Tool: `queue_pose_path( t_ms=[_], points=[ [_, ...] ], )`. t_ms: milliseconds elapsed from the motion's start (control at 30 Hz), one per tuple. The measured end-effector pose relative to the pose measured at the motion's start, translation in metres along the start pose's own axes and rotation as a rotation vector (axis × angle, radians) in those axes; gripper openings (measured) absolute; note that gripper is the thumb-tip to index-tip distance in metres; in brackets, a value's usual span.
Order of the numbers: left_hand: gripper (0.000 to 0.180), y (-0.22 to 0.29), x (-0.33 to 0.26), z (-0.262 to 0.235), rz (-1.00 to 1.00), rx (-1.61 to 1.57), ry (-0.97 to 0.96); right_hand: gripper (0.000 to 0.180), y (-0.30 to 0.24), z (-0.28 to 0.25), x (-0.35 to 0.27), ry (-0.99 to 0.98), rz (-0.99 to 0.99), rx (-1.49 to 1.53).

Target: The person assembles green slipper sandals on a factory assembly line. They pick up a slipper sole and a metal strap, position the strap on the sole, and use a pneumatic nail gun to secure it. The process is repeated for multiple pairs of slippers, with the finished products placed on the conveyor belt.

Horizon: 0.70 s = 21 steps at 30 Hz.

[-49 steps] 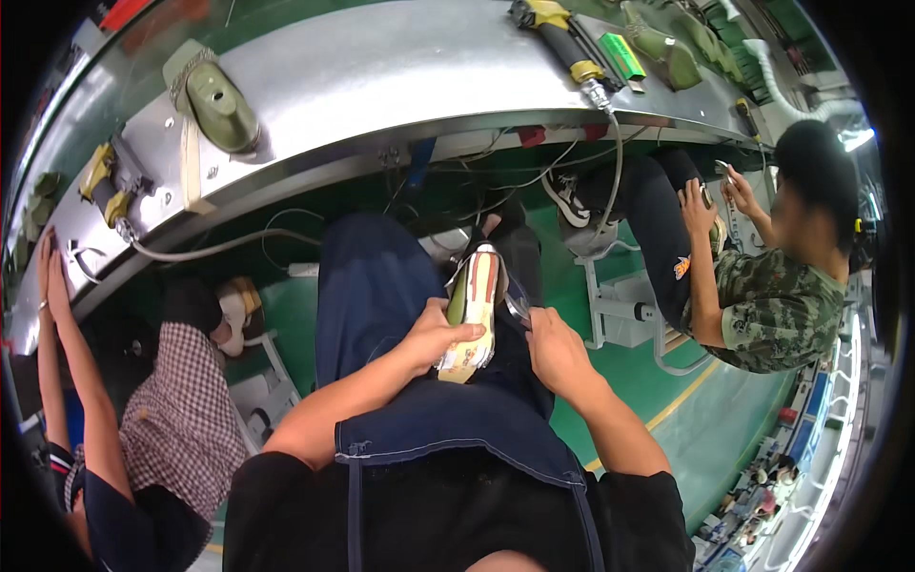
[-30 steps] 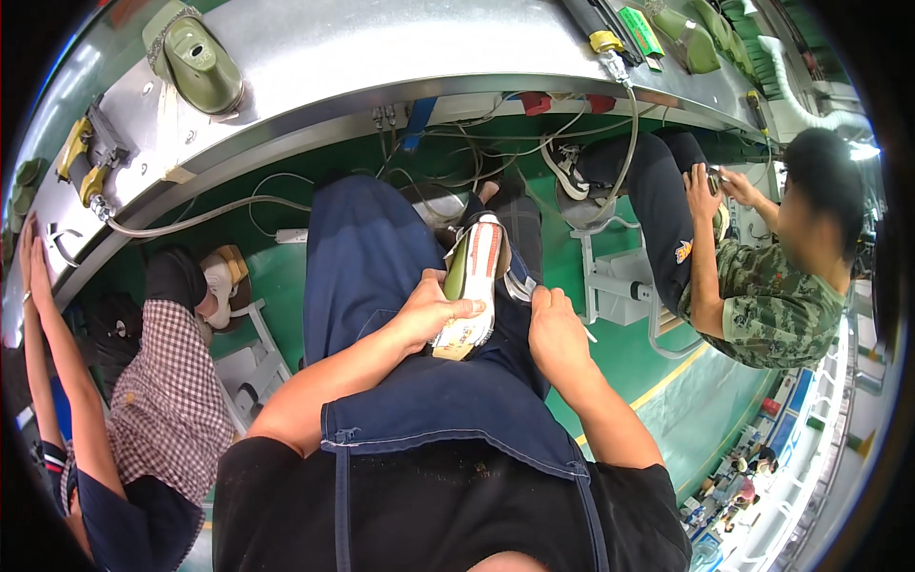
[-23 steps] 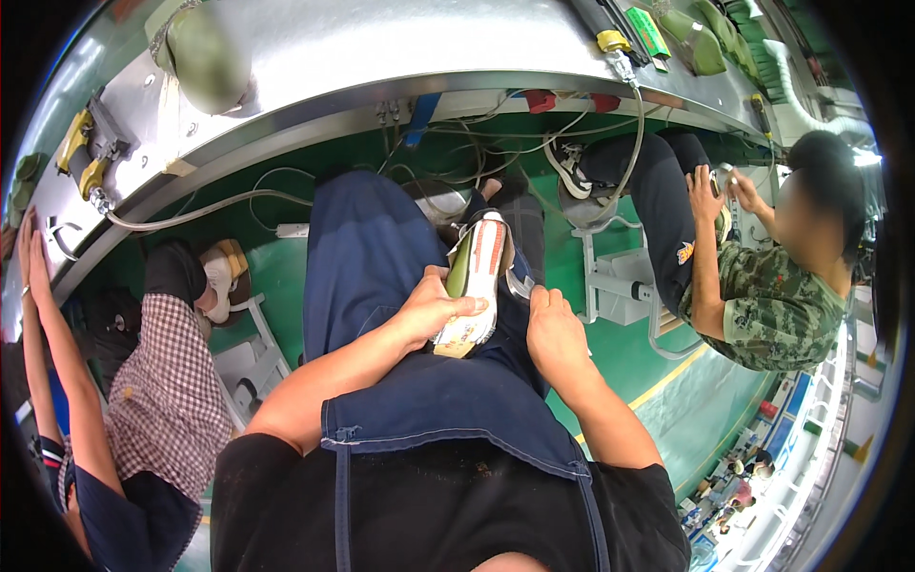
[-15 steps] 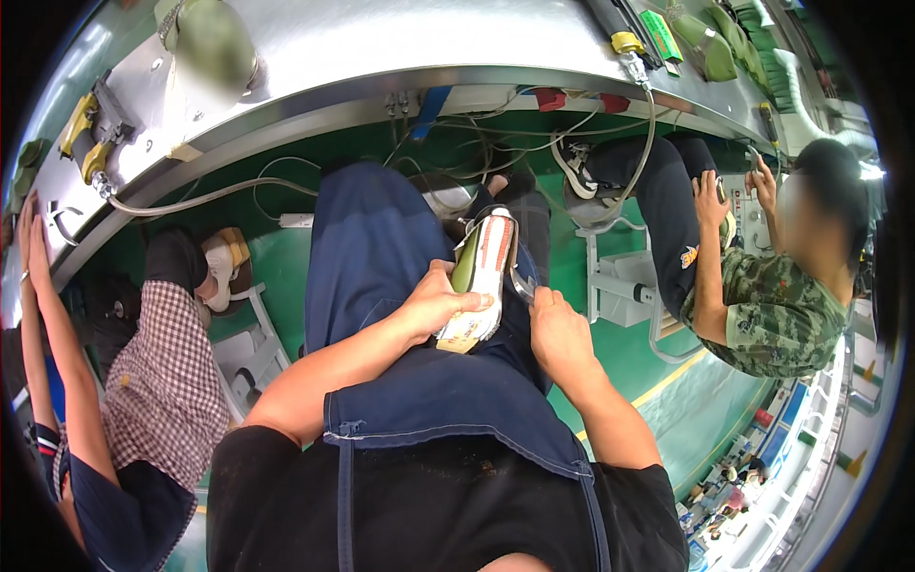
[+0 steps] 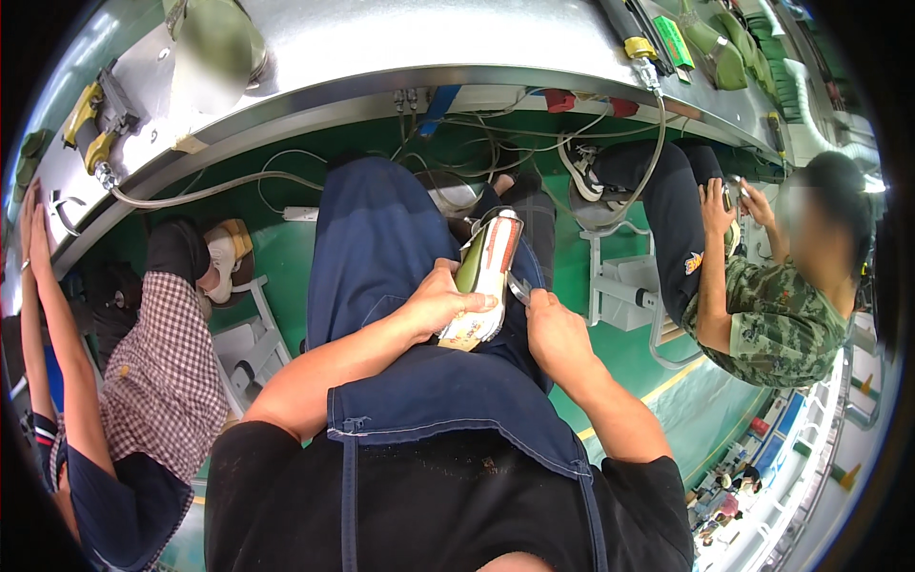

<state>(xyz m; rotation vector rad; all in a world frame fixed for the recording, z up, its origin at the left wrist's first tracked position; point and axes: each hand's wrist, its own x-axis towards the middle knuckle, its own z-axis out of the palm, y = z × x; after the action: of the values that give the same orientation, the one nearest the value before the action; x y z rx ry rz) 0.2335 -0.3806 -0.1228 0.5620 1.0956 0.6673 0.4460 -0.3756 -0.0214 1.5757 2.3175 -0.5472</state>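
A green floor spreads below both grips; beyond them curves a long metal desk. Co-workers flank them: one in checked cloth leftward, one in camouflage rightward. Over the lap, the left grip clasps a shoe on a green last, underside up. Just beside it, the right grip closes around a small metal tool, tip near the shoe's edge.

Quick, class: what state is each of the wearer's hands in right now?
Left hand: closed, holding a green shoe last.
Right hand: closed, holding a metal tool.
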Motion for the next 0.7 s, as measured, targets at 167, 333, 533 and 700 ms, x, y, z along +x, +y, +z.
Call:
queue_pose_path(
  t_ms=[167,333,533,700],
  points=[
    [0.086,0.002,0.000,0.001,-0.017,0.042,0.013,0.015,-0.007,0.008,0.001,0.060,-0.063,-0.332],
    [0.062,0.022,0.011,0.001,-0.201,-0.139,-0.029,0.014,-0.017,0.015,0.002,0.148,-0.043,-0.558],
    [0.065,0.038,0.026,0.023,-0.225,0.076,0.065,0.023,-0.029,0.017,0.003,0.214,0.001,-0.612],
    [0.070,0.032,0.035,0.021,-0.209,0.273,0.127,0.027,-0.028,0.014,0.004,0.234,-0.019,-0.650]
  ],
)
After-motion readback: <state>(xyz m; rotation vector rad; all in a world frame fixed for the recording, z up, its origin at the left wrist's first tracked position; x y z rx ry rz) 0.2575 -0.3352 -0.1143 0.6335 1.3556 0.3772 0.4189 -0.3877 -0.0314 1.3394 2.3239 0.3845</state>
